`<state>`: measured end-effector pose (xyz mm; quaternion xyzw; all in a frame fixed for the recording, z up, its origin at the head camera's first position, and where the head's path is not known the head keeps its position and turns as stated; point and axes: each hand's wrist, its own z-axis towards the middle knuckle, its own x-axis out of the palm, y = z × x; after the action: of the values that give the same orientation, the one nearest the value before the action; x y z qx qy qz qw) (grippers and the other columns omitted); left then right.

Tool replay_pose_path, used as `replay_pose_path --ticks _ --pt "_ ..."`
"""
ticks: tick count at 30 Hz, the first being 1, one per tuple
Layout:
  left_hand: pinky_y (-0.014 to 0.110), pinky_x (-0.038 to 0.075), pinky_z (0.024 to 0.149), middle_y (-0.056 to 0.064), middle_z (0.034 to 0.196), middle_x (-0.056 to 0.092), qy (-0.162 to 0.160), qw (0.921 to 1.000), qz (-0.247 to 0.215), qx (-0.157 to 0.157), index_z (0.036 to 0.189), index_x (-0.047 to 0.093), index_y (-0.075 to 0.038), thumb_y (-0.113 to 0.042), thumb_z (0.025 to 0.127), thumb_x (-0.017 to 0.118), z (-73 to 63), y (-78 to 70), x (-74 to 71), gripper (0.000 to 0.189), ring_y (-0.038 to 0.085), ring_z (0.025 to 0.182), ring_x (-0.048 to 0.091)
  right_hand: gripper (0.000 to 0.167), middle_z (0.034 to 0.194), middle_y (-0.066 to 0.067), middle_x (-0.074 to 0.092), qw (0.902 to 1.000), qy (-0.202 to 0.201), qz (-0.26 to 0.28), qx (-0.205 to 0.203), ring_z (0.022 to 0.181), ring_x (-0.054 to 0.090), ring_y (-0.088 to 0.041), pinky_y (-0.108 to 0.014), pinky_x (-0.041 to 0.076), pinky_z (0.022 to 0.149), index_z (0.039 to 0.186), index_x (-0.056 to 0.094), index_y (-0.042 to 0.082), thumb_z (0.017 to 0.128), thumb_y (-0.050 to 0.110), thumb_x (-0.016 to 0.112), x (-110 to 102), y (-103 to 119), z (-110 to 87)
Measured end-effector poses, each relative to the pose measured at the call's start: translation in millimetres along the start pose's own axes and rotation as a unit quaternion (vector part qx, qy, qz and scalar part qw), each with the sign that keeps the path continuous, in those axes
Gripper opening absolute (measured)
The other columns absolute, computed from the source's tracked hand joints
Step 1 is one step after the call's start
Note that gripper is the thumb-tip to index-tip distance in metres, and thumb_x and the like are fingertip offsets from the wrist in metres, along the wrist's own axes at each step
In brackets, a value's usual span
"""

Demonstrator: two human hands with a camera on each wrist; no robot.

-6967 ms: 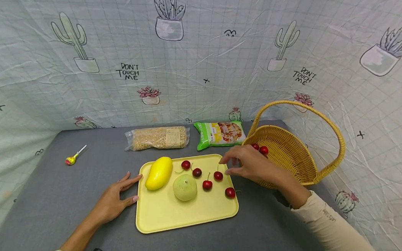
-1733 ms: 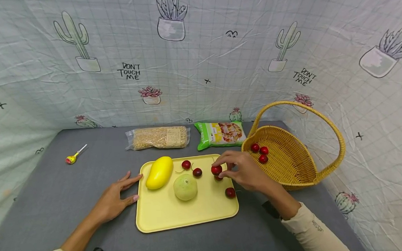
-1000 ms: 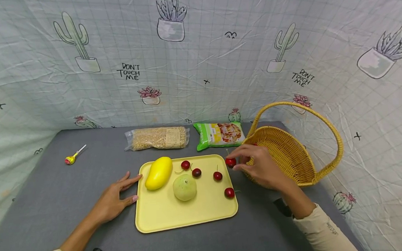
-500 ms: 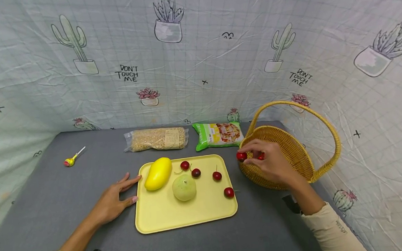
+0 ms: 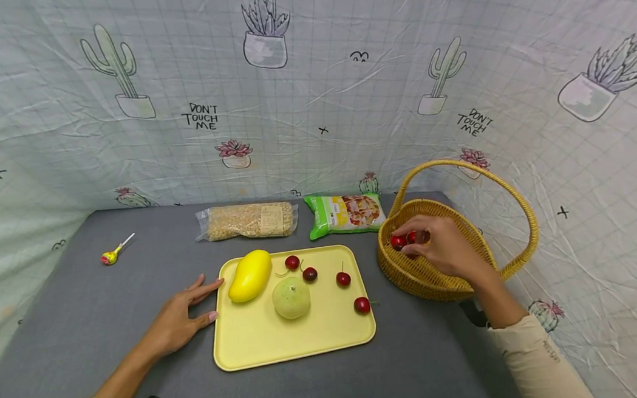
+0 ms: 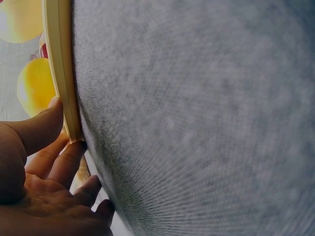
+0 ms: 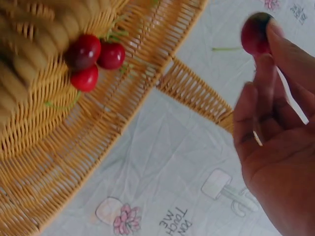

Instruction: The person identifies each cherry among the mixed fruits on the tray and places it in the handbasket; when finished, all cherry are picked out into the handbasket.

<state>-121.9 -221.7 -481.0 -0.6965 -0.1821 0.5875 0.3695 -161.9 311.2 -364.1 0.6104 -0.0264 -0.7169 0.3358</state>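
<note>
My right hand [image 5: 443, 246] pinches a dark red cherry [image 7: 256, 33] between thumb and fingers, over the near left side of a wicker basket [image 5: 419, 284]. Three cherries [image 7: 82, 51] lie inside that basket in the right wrist view, partly hidden by the hand in the head view. At the left edge of a yellow tray [image 5: 262, 348], my left hand [image 5: 178, 314] touches the rim with relaxed fingers. On the tray are a yellow mango [image 5: 250, 276], a round pale green fruit [image 5: 291, 298] and several stemmed cherries [image 5: 343, 279].
Behind the tray lie a clear bag of grains [image 5: 248, 221] and a green-edged snack packet [image 5: 347, 214]. A lollipop [image 5: 111, 257] is at the far left of the grey table [image 5: 153, 270]. The basket's tall handle [image 5: 515, 196] arches on the right; a patterned cloth hangs behind.
The front middle cherry has left the tray, picked up by my right hand. That hand has carried it rightward from the tray to over the basket. My left hand has stayed at the rim.
</note>
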Motion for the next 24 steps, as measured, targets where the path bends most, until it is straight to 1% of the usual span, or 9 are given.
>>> replay_pose_path --ticks 4,7,13,20,24 --pt "0.079 0.027 0.117 0.035 0.166 0.033 -0.002 1.0000 0.000 0.002 0.155 0.057 -0.014 -0.016 0.093 0.082 0.3 0.4 -0.1 0.068 0.060 0.155 0.028 0.028 0.089 0.000 0.075 0.9986 0.037 -0.010 0.036 0.068 0.060 -0.013 -0.025 0.050 0.060 0.112 0.084 0.013 0.086 0.008 0.088 -7 -6 4.4" --pt "0.080 0.027 0.117 0.035 0.166 0.033 -0.003 1.0000 0.002 0.002 0.155 0.057 -0.015 -0.017 0.093 0.083 0.3 0.1 -0.3 0.068 0.060 0.154 0.028 0.027 0.087 0.000 0.074 0.9968 0.054 -0.018 0.056 0.069 0.060 -0.013 -0.025 0.050 0.061 0.112 0.084 0.014 0.087 0.009 0.088 -12 -8 6.7" --pt "0.080 0.027 0.117 0.035 0.167 0.032 0.000 1.0000 -0.001 0.000 0.156 0.056 -0.015 -0.017 0.093 0.082 0.8 -0.2 -0.8 0.068 0.060 0.155 0.027 0.025 0.087 -0.003 0.072 0.9940 0.084 -0.005 0.071 0.066 0.053 -0.015 -0.026 0.045 0.057 0.114 0.084 0.011 0.089 0.009 0.086 -22 -13 11.8" --pt "0.080 0.027 0.116 0.035 0.167 0.031 0.003 1.0000 0.002 -0.006 0.156 0.056 -0.016 -0.018 0.093 0.083 1.0 0.9 -0.6 0.069 0.060 0.155 0.027 0.024 0.101 -0.009 0.077 0.9901 0.110 -0.001 0.087 0.067 0.050 -0.016 -0.026 0.042 0.058 0.115 0.083 0.010 0.091 0.008 0.084 -31 -23 19.6" --pt "0.081 0.027 0.116 0.034 0.167 0.032 0.003 1.0000 0.005 -0.006 0.156 0.056 -0.017 -0.019 0.093 0.083 1.1 1.0 -0.5 0.068 0.060 0.155 0.028 0.024 0.097 -0.009 0.077 0.9873 0.120 0.006 0.104 0.064 0.048 -0.017 -0.026 0.041 0.056 0.115 0.083 0.008 0.091 0.005 0.083 -34 -28 24.4"
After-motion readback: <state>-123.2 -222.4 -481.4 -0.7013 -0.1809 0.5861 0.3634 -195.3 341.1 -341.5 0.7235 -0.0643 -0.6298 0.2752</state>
